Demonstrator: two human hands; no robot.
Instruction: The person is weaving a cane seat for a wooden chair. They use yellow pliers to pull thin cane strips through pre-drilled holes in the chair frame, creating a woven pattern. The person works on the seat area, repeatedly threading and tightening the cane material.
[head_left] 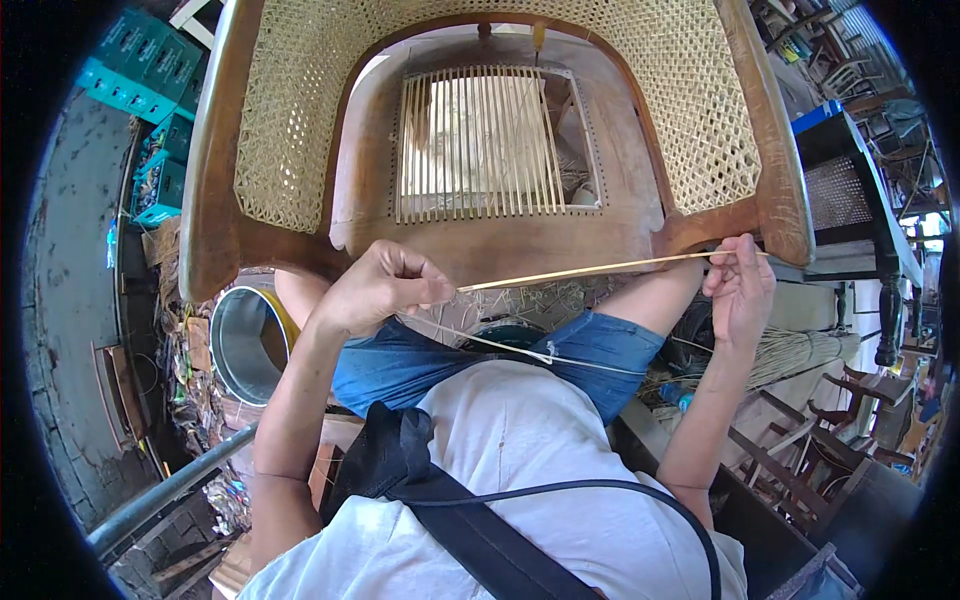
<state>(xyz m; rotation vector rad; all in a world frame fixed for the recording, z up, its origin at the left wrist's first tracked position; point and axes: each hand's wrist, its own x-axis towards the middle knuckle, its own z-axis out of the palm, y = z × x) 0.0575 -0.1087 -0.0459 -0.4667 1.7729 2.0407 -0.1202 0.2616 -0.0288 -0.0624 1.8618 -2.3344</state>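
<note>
1. My left hand [375, 290] is curled nearly closed, thumb and fingertips pinching one end of a pale cane strand [590, 269].
2. My right hand [740, 285] is looser: fingers half bent, the strand passing between thumb and fingertips near its other end.
3. The strand runs taut between both sets of fingers, just in front of the wooden chair [500, 230], whose seat frame [495, 140] beyond my fingers carries parallel strands.
4. A second thin strand [500, 347] trails below my left fingers across my lap; I cannot tell where it ends.
5. A metal bucket [245, 345] sits left of my left wrist, partly hidden by my arm.
</note>
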